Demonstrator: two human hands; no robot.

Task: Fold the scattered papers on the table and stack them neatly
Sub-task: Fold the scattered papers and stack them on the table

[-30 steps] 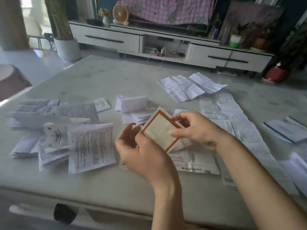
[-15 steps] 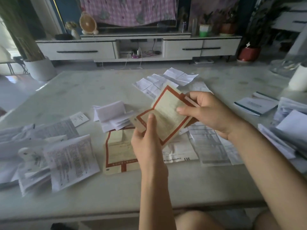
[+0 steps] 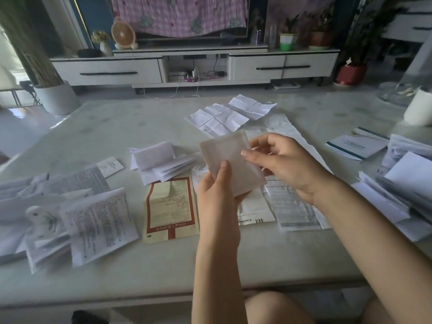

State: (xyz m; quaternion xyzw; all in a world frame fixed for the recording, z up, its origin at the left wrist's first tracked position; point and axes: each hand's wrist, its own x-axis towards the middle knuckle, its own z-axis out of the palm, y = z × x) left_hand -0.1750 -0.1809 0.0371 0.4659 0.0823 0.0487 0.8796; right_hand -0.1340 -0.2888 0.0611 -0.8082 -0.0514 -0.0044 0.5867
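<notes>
Pale table (image 3: 163, 272), scattered papers (image 3: 98, 220), folded sheet (image 3: 230, 157) between both hands (image 3: 217, 190) (image 3: 287, 164).

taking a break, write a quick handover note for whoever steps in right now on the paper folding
Left hand: grips the lower part of a folded paper, thumb on its front, held above the table.
Right hand: pinches the same paper's right edge.
Done: small stack of folded white papers at table centre.
Left: red-bordered sheet beside the left wrist, creased open sheet far side, long printed sheet under the right hand, loose leaflets on the left, messy pile at the right edge.
</notes>
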